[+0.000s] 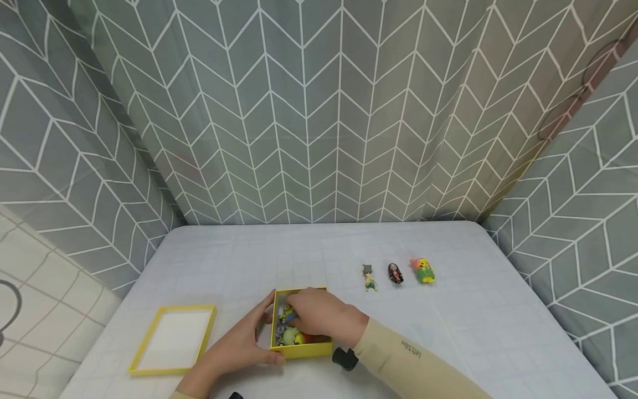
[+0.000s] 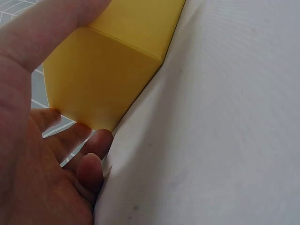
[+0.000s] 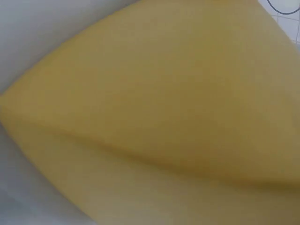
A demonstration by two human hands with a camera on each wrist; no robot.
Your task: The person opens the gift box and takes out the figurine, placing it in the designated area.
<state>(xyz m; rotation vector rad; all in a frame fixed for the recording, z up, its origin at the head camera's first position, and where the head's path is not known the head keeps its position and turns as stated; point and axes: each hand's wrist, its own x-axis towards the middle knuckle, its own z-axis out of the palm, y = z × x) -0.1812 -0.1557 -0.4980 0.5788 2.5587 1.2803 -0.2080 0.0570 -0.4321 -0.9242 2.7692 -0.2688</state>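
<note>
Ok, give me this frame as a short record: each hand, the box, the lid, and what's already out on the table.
left hand: holds the box's left side
right hand: fingers down inside the box among the toys; grip hidden
yellow box: open, small colourful toys inside
yellow lid: lies left of the box, inside up
figurines: three in a row, right of and beyond the box
table: pale cloth cover

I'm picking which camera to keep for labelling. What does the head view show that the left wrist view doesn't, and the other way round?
Only the head view shows the right hand reaching into the yellow box, the small toys inside it, the lid, and three figurines on the table. Only the left wrist view shows the box's outer corner close up. Both show the left hand holding the box.
</note>
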